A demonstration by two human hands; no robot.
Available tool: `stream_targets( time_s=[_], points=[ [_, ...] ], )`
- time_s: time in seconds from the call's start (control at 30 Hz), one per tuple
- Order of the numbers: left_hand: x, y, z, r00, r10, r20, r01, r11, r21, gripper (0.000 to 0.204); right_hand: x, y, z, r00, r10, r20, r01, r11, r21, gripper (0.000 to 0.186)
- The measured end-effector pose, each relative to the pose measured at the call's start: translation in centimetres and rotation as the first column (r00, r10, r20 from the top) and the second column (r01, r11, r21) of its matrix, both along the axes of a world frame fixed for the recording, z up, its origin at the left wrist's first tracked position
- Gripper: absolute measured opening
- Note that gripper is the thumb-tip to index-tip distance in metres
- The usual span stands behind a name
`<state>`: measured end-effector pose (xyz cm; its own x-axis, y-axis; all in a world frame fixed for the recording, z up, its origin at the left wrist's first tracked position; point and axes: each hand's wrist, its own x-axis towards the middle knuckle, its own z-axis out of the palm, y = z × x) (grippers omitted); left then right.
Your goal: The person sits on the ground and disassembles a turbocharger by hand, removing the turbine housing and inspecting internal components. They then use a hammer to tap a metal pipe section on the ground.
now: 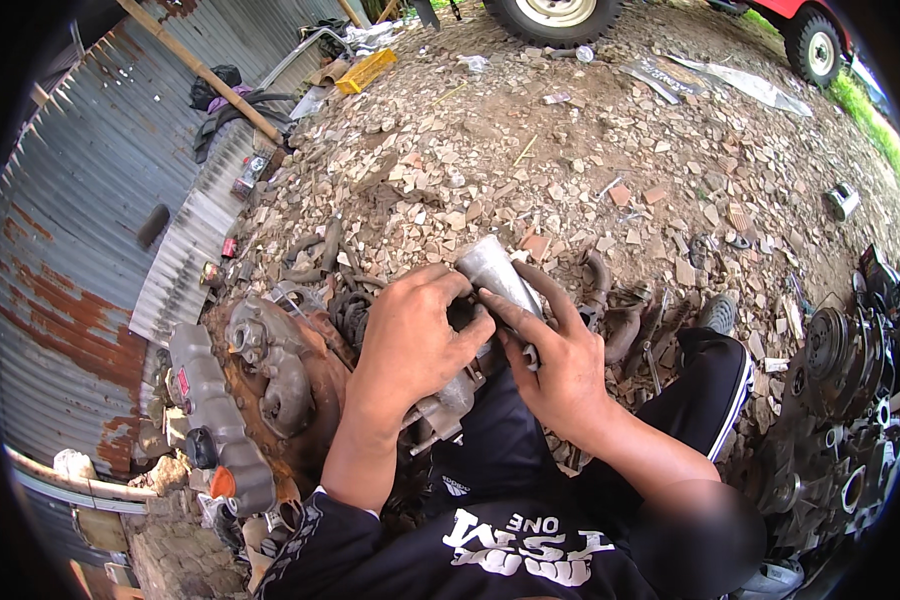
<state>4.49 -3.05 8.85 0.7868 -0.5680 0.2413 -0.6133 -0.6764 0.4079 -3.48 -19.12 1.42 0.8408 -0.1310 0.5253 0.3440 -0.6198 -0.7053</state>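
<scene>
In my lap area, my right hand (pixel 560 370) grips a silver metal tubular part (pixel 491 266), its forefinger along the near side and the others round the far side. Just left of it, my left hand (pixel 420 345) has its fingers curled at a dark spot beside the tube; what they hold is hidden. Below my hands a grey cast metal part (pixel 445 405) lies over my dark trousers, partly covered by my left hand and wrist.
A valve cover (pixel 215 420) and rusty castings (pixel 275 370) lie left, greasy engine assemblies (pixel 820 420) right, pipes (pixel 625 325) ahead. Behind are broken-tile ground (pixel 550 160), a corrugated sheet wall (pixel 60 300), a bamboo pole (pixel 200 70), a yellow crate (pixel 365 72) and a red vehicle (pixel 810 25).
</scene>
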Motion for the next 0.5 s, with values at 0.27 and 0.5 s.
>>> stream_targets(
  time_s=[0.27,0.5],
  points=[
    [0.08,0.23,-0.45,1.000,0.010,0.009,-0.010,1.000,-0.023,0.024,-0.07,0.05,0.00,1.000,-0.016,0.016,0.016,1.000,-0.019,0.053],
    [0.52,0.19,-0.29,0.998,0.020,-0.060,-0.025,0.997,-0.077,0.026,-0.22,0.05,0.21,1.000,-0.029,-0.003,0.029,0.997,-0.066,0.060]
  ],
)
